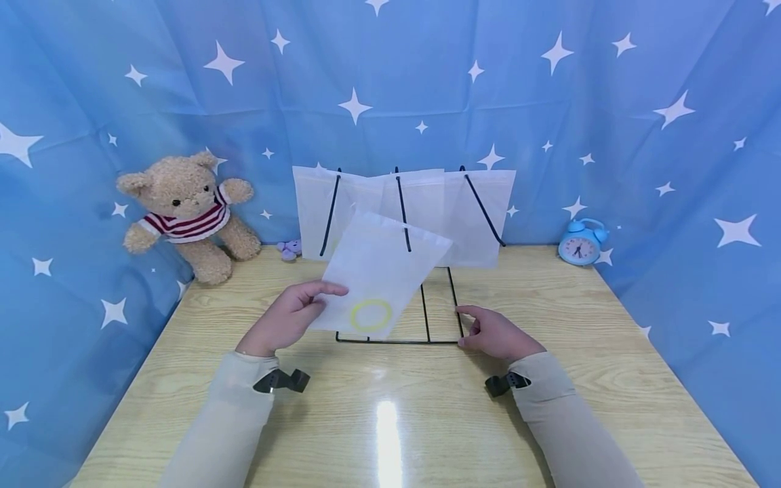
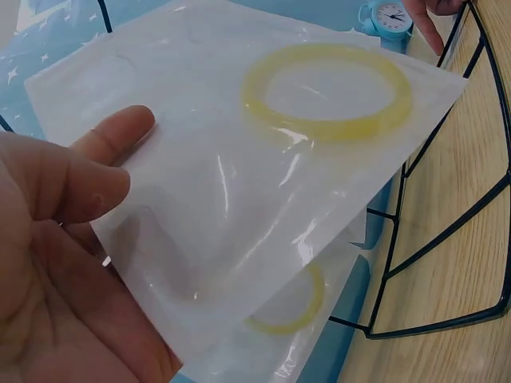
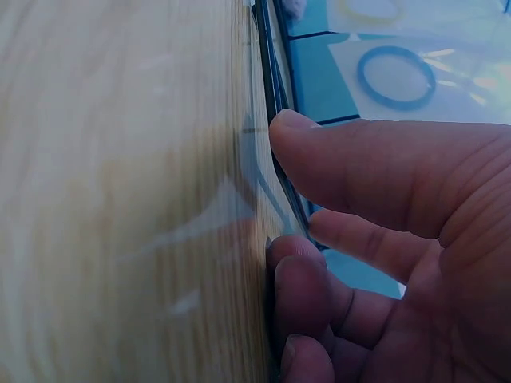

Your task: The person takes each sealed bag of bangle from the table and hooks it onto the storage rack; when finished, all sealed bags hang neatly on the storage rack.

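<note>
My left hand (image 1: 289,317) pinches the left edge of a whitish see-through pouch (image 1: 387,271), its thumb on the near face. The pouch holds a yellow ring (image 2: 327,92) and tilts in front of a black wire rack (image 1: 425,315). At the rack's front right corner, my right hand (image 1: 497,332) grips the wire, with the thumb (image 3: 359,163) against it and other fingers curled on the far side. Several similar pouches (image 1: 478,217) stand at the rack's back, behind three slanting black prongs (image 1: 485,211). One shows a blue ring (image 3: 397,77) in the right wrist view.
A teddy bear (image 1: 183,210) in a striped shirt sits at the back left of the wooden table (image 1: 329,420). Near it lies a small purple toy (image 1: 289,249). At the back right stands a blue alarm clock (image 1: 581,242). A blue starred curtain (image 1: 390,61) surrounds the table.
</note>
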The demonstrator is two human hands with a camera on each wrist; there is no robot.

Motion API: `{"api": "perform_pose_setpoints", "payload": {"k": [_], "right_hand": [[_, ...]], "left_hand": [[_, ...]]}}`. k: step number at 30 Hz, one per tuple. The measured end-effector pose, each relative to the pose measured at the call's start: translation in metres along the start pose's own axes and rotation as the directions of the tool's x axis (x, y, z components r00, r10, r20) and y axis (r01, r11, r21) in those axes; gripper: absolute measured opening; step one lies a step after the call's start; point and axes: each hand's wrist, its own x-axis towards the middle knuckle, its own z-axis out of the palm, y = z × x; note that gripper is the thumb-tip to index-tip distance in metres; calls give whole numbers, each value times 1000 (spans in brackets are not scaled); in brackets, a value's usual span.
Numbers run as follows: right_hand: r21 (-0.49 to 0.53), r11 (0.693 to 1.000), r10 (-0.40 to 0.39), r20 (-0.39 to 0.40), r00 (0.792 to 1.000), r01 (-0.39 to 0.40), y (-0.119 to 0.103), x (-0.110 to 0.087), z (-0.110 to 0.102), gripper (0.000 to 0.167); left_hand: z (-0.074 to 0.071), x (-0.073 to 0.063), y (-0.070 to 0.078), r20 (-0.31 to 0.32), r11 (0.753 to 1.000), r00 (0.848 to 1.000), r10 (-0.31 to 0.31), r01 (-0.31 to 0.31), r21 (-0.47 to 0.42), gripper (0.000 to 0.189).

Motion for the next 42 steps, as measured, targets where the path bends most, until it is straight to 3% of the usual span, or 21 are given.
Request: {"api": "perform_pose_setpoints", "payload": {"k": [17, 24, 31, 38, 42], "right_hand": [[10, 1000, -4, -14, 1000, 4, -2, -2, 0, 76], [16, 1000, 4, -10, 1000, -4, -4, -3, 0, 77], [16, 1000, -5, -7, 1000, 5, -4, -2, 0, 77], [20, 1000, -6, -8, 1000, 6, -3, -2, 0, 77], [20, 1000, 1, -9, 1000, -1, -3, -2, 1, 76]], "left_hand": [[11, 6, -16, 57, 998, 998, 33, -30, -52, 40], [19, 9, -22, 121, 998, 993, 8, -1, -59, 42], [27, 13, -31, 216, 996, 976, 23, -4, -86, 46], [33, 15, -41, 248, 999, 968, -44, 47, -6, 46], [33, 14, -44, 255, 993, 962, -97, 112, -46, 45]]}}
